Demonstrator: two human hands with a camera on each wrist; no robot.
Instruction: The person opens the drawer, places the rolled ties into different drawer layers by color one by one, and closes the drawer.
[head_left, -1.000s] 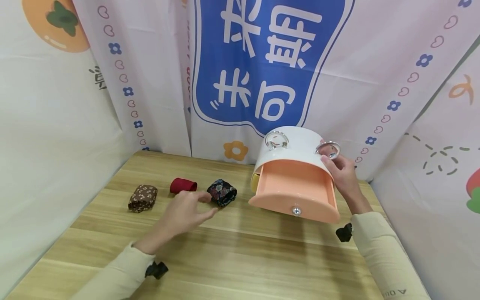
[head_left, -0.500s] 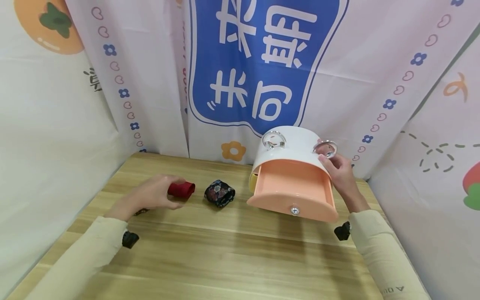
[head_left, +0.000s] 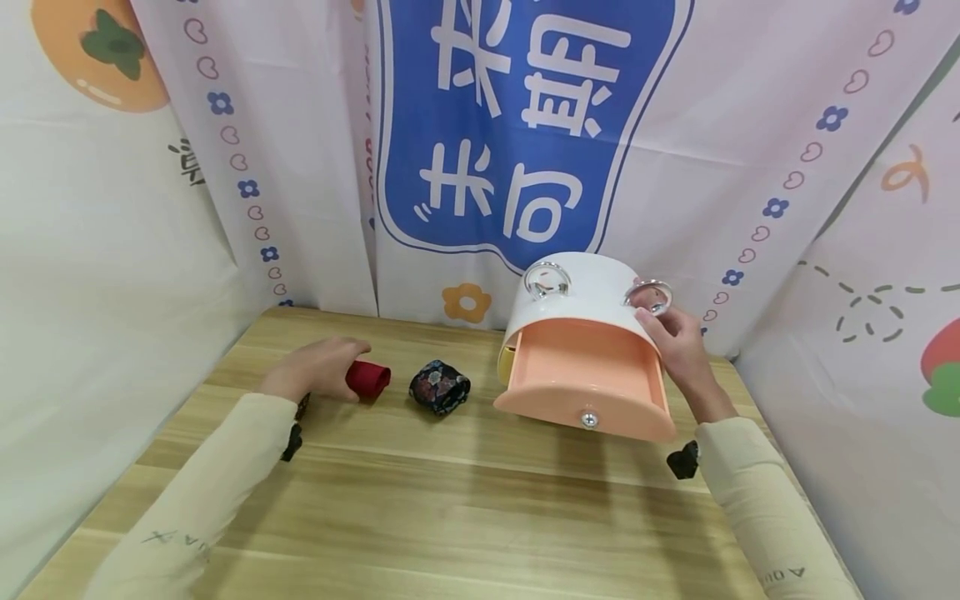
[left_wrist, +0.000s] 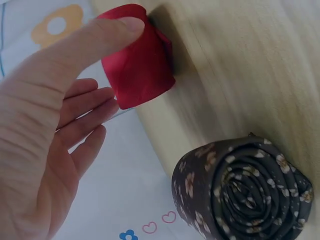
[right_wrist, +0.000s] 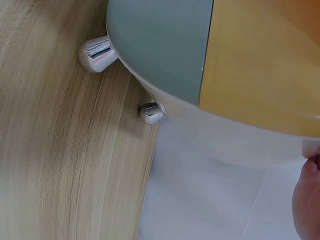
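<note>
My left hand (head_left: 326, 367) is around a rolled red necktie (head_left: 369, 380), thumb on one side and fingertips at its other edge in the left wrist view. Just beside it in that view lies a rolled brown floral necktie (left_wrist: 240, 195), mostly hidden by the arm in the head view. A rolled dark floral necktie (head_left: 439, 387) sits to the right. My right hand (head_left: 678, 346) holds the upper right side of a small white drawer cabinet (head_left: 585, 287) near a silver ring. Its peach drawer (head_left: 588, 408) is pulled out, with nothing seen inside.
Below the peach drawer are a yellow drawer (right_wrist: 260, 65) and a grey-green drawer (right_wrist: 160, 45). Silver feet (right_wrist: 97, 54) carry the cabinet on the wooden table (head_left: 450, 517). Printed cloth (head_left: 690, 167) hangs behind and at both sides.
My left hand has moved left from near the dark floral necktie to the red one and settled around it. My right hand stays on the cabinet.
</note>
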